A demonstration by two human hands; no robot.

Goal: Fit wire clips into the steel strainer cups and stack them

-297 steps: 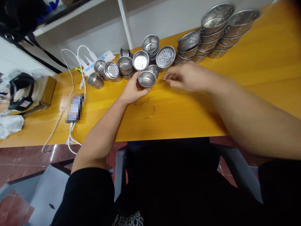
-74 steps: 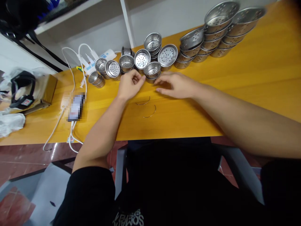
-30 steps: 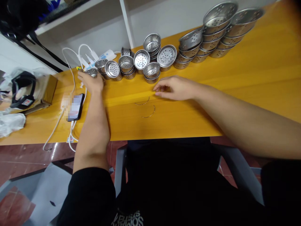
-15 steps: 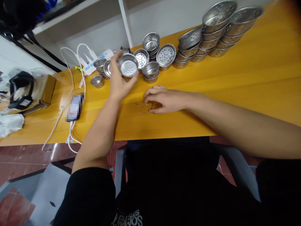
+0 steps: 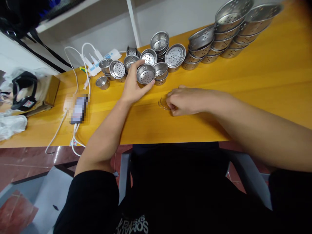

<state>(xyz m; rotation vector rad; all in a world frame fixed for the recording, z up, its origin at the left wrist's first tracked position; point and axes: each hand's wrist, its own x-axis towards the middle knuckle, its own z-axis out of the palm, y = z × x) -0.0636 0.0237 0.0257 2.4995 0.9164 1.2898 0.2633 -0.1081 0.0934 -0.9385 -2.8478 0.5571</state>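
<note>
My left hand grips a small perforated metal cup by its side, thumb at the near rim, tilted so that its holed bottom faces me. Over the table my right hand is closed on a thin curved metal wire, whose bent ends stick out to the left of the fingers. Just behind the held cup stand a stack of two small perforated cups and another holed cup with a wire across it.
Taller stacks of perforated bowls rise at the back right. Smaller cups stand at the back left, near a white power strip. A phone with white cables lies on the wooden table, beside a cardboard box.
My left hand has moved right and slightly nearer with the cup. My right hand has closed on the wire and shifted right, lifting or drawing it along.
</note>
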